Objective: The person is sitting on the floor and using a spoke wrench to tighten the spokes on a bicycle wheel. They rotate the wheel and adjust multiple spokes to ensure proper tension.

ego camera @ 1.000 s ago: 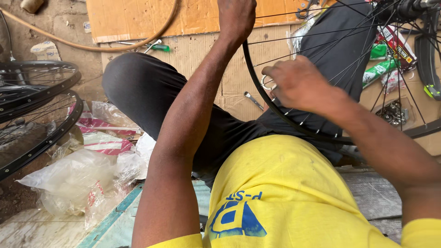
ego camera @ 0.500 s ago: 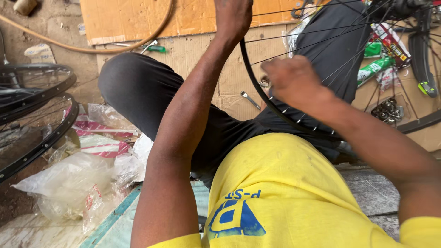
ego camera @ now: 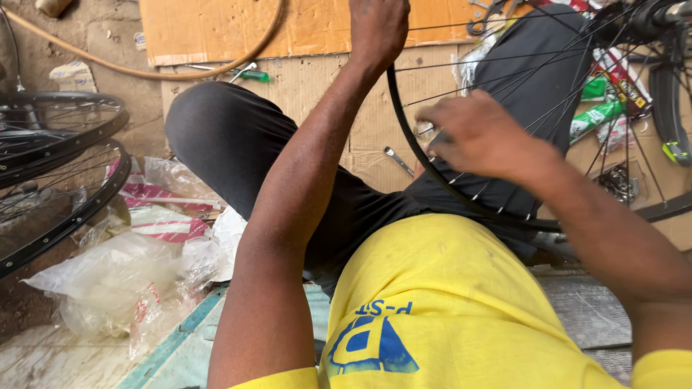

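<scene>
Yellow short-sleeved shirt point(ego camera: 447, 302) with a blue emblem point(ego camera: 371, 342), black trousers point(ego camera: 238, 148), bare forearms.

Black spoked bicycle wheel rim point(ego camera: 432, 176), unmounted and without tyre, stands tilted across the seated person's lap, thin metal spokes point(ego camera: 548, 108) converging upper right.

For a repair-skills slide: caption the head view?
Left hand grips a spoked bicycle rim while the right hand works at its spokes.

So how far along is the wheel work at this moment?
Done: the wheel in the lap already carries spokes. In hand: left hand grips the rim's top, right hand works among the spokes. Left: cannot tell; two more rims lie aside.
</scene>
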